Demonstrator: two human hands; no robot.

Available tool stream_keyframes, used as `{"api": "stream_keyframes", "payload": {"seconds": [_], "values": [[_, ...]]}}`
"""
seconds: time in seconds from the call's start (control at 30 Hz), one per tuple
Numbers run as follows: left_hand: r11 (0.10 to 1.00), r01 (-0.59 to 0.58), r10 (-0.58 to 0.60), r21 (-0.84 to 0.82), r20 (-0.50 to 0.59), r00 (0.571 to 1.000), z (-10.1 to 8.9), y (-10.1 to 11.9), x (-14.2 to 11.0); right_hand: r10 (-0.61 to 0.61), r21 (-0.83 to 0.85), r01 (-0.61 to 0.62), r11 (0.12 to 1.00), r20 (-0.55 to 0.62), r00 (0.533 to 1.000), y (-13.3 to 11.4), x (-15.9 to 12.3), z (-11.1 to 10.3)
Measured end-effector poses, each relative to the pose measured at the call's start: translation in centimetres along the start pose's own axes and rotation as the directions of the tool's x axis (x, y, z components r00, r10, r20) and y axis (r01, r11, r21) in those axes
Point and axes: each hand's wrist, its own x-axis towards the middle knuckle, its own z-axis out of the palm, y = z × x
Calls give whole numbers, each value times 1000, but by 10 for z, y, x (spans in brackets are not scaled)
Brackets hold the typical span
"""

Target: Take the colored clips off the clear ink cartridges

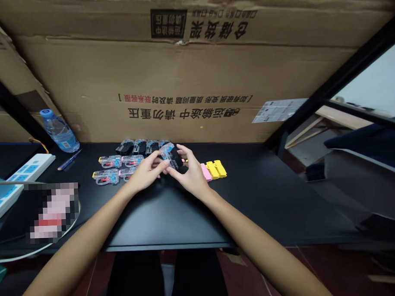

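Observation:
Over the middle of the black table, both of my hands hold one small clear toy water gun [167,151] with blue inner parts and a black piece [176,158] against it. My left hand [149,170] has its thumb and fingers closed on the clear end. On the black side, the fingers of my right hand [192,173] are wrapped around it. Left of my hands lie several clear toy water guns [109,161] with blue and red insides and yellow or pink tips. Behind them is a row of clear-and-black ones [139,146]. Close to my right hand are a pink piece [205,172] and several yellow pieces [217,169].
A water bottle [59,131] and a pen [69,160] are at the back left. Nearer stand a white power strip [26,170] and a looped white cable [79,211]. A cardboard sheet [182,75] rises behind the table; a black metal post [283,140] stands right.

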Motion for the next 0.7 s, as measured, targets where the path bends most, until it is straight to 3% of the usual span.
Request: {"api": "stream_keyframes", "payload": {"seconds": [0.1, 0.2, 0.3, 0.43, 0.53, 0.6, 0.7], "values": [[1000, 4, -5, -28, -45, 999, 9, -4, 2, -16, 83, 14, 996, 27, 999, -3, -3, 3], [1000, 22, -21, 5, -77, 997, 5, -4, 2, 96, 259, -100, 961, 28, 995, 0, -2, 7], [998, 35, -30, 52, -89, 996, 3, -4, -1, 173, 412, -223, 883, 156, 972, 5, -2, 14], [990, 60, -43, 129, -129, 991, 9, -6, -7, 184, 470, -306, 828, 287, 940, 6, -4, 22], [981, 35, -2, 192, -171, 985, 7, -6, -6, 195, 445, -313, 839, 291, 937, 3, 0, 15], [980, -8, 32, 198, -121, 992, 0, -4, -4, 203, 431, -303, 850, 262, 943, 3, 7, 4], [983, -43, 47, 176, -20, 999, -10, 0, -2, 225, 473, -249, 845, 109, 968, 6, 16, -13]]}}
